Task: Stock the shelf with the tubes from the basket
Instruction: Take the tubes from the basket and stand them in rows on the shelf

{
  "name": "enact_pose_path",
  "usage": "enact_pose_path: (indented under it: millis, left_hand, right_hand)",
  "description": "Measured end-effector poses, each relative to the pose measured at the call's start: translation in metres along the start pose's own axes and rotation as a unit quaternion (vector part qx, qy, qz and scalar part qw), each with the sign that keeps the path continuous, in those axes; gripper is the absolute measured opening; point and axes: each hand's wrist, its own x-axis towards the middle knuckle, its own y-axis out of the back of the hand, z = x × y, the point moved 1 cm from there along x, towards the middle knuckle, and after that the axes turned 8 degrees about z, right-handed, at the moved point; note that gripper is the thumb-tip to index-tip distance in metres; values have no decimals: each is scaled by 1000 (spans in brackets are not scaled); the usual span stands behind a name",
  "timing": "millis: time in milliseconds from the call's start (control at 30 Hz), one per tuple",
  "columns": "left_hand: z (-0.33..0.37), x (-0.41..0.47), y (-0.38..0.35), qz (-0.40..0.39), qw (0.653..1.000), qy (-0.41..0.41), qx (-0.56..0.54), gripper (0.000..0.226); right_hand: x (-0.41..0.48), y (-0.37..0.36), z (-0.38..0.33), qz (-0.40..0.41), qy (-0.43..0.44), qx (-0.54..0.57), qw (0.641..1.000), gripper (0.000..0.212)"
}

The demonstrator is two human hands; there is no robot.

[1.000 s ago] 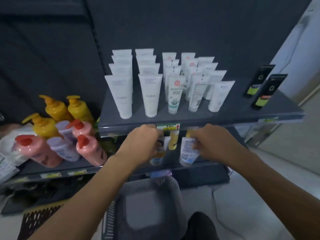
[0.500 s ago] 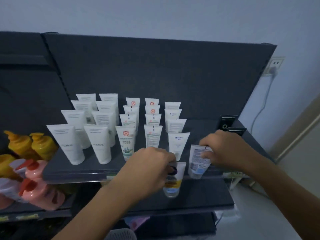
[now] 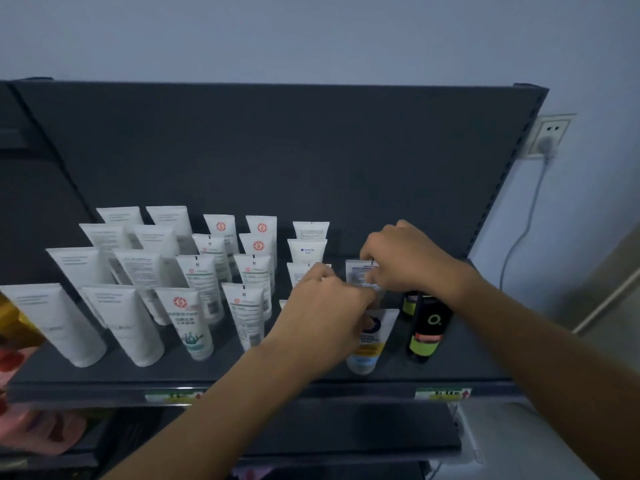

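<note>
Single view, head-worn, wide-angle. Camera is sitting above and just in front of the dark grey metal shelf (image 3: 311, 388), facing forward and tilting down onto its top board. Dark grey back panel (image 3: 277, 150) is filling mid-frame, with pale blue wall (image 3: 311, 36) above. Range is close: both forearms are entering from the bottom edge. Left hand (image 3: 322, 317), holding a yellow-banded white plastic tube (image 3: 372, 341), and right hand (image 3: 405, 261), pinching a label-printed white plastic tube (image 3: 358, 275), are meeting just right of centre. Lens is bowing the shelf's edges.
</note>
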Motion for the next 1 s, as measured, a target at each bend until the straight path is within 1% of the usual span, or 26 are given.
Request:
enact_pose_path:
  millis: [133, 300, 400, 500, 600, 767, 867, 1000]
  left_hand:
    - [-2, 17, -21, -25, 1000, 7, 14, 16]
    - [-1, 26, -40, -51, 999, 3, 17, 14]
    - [-1, 28, -48, -69, 997, 2, 27, 11]
    - [-3, 28, -55, -68, 997, 0, 35, 11]
    - [-4, 28, -56, -54, 998, -1, 39, 13]
    - [-5, 27, -58, -57, 998, 9, 33, 25]
    - [-7, 24, -55, -61, 998, 15, 8, 33]
    - [-19, 16, -35, -36, 999, 17, -25, 37]
  right_hand:
    - [11, -8, 4, -31, 11, -5, 999, 19]
    - [20, -30, 12, -58, 25, -20, 998, 35]
    - [21, -39, 17, -60, 32, -20, 997, 38]
    - [21, -39, 20, -66, 26, 5, 997, 32]
    - [21, -38, 22, -74, 21, 13, 997, 21]
    - [19, -39, 23, -90, 19, -8, 996, 22]
    - [19, -37, 22, -78, 19, -13, 997, 26]
    - [20, -16, 15, -17, 9, 15, 1000, 27]
